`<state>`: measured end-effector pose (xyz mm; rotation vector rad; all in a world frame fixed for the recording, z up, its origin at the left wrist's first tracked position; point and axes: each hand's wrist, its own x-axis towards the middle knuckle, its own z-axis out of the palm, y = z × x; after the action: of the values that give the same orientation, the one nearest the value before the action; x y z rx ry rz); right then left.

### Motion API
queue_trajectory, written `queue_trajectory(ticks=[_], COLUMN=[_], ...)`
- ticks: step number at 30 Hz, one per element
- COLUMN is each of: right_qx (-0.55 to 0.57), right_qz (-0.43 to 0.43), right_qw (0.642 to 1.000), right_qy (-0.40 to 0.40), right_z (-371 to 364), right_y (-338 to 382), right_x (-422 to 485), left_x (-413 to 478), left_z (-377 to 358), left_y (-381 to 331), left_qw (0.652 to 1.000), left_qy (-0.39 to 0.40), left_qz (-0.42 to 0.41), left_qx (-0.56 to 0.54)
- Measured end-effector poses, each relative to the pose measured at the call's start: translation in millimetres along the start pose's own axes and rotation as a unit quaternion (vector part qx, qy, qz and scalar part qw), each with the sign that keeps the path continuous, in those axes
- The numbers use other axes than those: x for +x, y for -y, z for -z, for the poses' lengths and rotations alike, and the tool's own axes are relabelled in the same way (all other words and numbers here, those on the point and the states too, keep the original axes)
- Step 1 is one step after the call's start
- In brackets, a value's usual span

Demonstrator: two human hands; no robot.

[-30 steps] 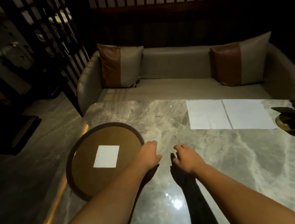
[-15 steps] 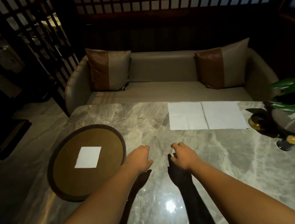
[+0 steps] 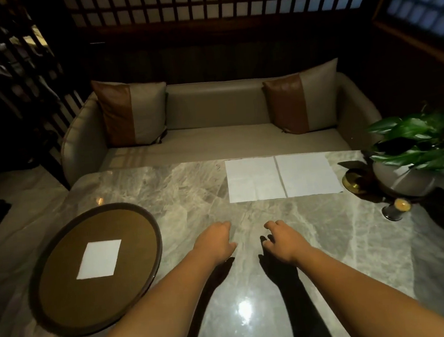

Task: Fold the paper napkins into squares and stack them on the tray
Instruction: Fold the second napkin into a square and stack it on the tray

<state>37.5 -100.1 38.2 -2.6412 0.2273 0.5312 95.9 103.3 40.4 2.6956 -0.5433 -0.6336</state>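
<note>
A round brown tray (image 3: 66, 303) lies on the marble table at the left, with one folded white napkin square (image 3: 99, 259) at its middle. Two unfolded white napkins lie side by side at the table's far edge, the left napkin (image 3: 254, 179) and the right napkin (image 3: 308, 174). My left hand (image 3: 215, 242) and my right hand (image 3: 284, 239) hover over the table's middle, short of the napkins. Both hold nothing and their fingers hang loosely curled.
A potted green plant (image 3: 412, 151) stands at the table's right edge beside a brass dish (image 3: 352, 181). A small candle glass (image 3: 397, 208) sits in front of the pot. A beige sofa (image 3: 211, 121) with two cushions runs behind the table.
Both hands have moved right, away from the tray, and a little forward toward the flat napkins. The view has swung right, bringing the plant and candle into sight.
</note>
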Motion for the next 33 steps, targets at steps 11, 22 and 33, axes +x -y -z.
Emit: queue_trajectory(ticks=[11,22,33], right_qx=[-0.003,-0.024,-0.100], right_qz=[0.037,0.045,0.047], right_qw=[0.999,0.999,0.993], right_qy=[0.011,0.004,-0.036], right_z=[53,85,83], right_y=[-150,-219,-249], right_x=[14,28,75], left_x=[46,80,132], left_z=[-54,-77,-97], left_y=[-131,-204,-205], left_qw=[0.997,0.999,0.998], left_qy=[-0.015,0.002,0.003], left_qz=[0.073,0.039,-0.005], left_qx=[-0.018,0.002,0.067])
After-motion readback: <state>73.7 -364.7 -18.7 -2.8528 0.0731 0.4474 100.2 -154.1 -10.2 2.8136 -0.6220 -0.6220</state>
